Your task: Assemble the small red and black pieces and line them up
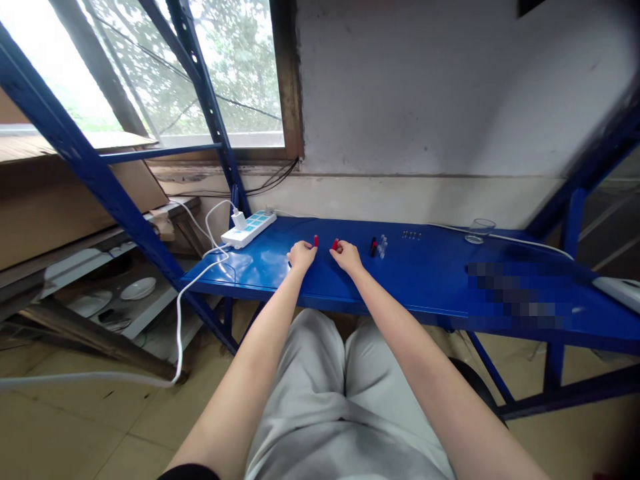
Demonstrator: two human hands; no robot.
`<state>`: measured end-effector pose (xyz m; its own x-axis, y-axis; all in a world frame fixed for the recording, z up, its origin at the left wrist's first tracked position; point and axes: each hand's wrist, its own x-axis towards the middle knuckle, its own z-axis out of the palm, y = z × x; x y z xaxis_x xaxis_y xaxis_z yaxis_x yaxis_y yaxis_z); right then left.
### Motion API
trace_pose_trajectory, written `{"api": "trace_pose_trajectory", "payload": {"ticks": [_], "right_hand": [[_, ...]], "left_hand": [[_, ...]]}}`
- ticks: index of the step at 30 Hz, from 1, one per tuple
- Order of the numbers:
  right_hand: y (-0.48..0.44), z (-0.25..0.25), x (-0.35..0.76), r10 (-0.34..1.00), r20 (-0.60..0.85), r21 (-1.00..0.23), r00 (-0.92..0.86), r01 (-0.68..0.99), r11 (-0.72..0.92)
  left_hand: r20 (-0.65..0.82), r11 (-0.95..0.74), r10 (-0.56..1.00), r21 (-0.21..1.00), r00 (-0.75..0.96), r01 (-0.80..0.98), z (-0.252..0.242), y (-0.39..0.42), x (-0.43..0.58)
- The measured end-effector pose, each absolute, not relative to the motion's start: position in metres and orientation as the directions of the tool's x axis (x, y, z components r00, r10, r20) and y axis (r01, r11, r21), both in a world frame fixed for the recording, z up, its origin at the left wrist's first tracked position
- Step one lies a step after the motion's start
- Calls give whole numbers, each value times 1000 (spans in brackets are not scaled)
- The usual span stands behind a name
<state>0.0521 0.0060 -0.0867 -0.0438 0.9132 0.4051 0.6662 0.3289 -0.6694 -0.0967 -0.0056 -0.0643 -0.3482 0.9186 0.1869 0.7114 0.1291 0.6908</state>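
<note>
My left hand (302, 256) is closed over the blue tabletop, its fingertips pinching a small red cylinder (316, 241) that stands upright. A short way to the right, my right hand (348, 257) is closed on a second small red cylinder (335, 244), which is tilted. The two cylinders are apart. A dark bit shows at the left edge of my left hand, too small to name. Right of my right hand stand small black-and-red tubes (373, 247), with several clear small pieces (383, 247) beside them. Farther back lies a row of several tiny pale pieces (413, 235).
A white power strip (249, 229) with a plugged-in charger and cable sits at the table's left end. At the back right is a clear glass dish (481, 231). Blue metal posts (200, 87) frame the blue table (425, 280). A blurred dark patch covers the table's right part.
</note>
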Motion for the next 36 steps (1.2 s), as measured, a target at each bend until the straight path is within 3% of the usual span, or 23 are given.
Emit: {"api": "trace_pose_trajectory", "payload": {"ticks": [4, 8, 24, 36], "right_hand": [[9, -84, 50, 923, 375, -634, -84, 704, 321], [15, -82, 44, 935, 334, -591, -122, 745, 308], [40, -78, 23, 973, 207, -575, -103, 792, 206], [38, -75, 20, 980, 168, -541, -102, 822, 179]], "left_hand": [[324, -9, 849, 797, -416, 604, -67, -19, -96], [437, -158, 783, 827, -442, 539, -70, -24, -98], [340, -233, 734, 939, -588, 252, -81, -16, -107], [343, -292, 720, 938, -603, 186, -80, -16, -106]]}}
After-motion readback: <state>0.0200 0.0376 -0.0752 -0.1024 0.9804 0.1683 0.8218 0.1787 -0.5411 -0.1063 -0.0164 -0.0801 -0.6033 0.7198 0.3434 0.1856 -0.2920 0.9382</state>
